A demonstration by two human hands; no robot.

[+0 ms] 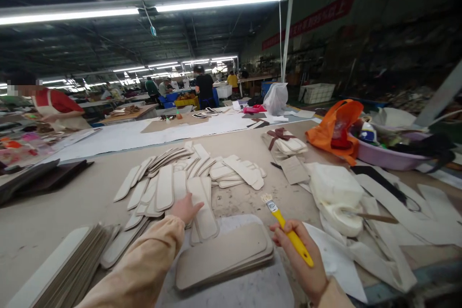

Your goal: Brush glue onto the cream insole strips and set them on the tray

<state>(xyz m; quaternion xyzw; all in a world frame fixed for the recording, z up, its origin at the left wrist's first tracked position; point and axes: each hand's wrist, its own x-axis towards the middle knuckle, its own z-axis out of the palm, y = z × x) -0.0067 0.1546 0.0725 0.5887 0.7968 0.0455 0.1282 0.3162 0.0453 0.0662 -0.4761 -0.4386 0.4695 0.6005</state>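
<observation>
My left hand (186,208) reaches over the spread pile of pale rounded strips (165,187), its fingers apart and resting on or just above them; contact is unclear. In my right hand (301,255) is a brush with a yellow handle (294,238), its bristles pointing up and away from me and coated with something whitish. Between my two hands, a stack of wide beige panels with rounded corners (224,255) lies on a pale grey sheet (277,279).
Thin boards (54,269) stack at front left. At right are a white plastic container (335,187), paper scraps, an orange bag (335,127) and a purple basin (390,154). A tied bundle (288,147) lies further back. A person in red (61,103) is at far left.
</observation>
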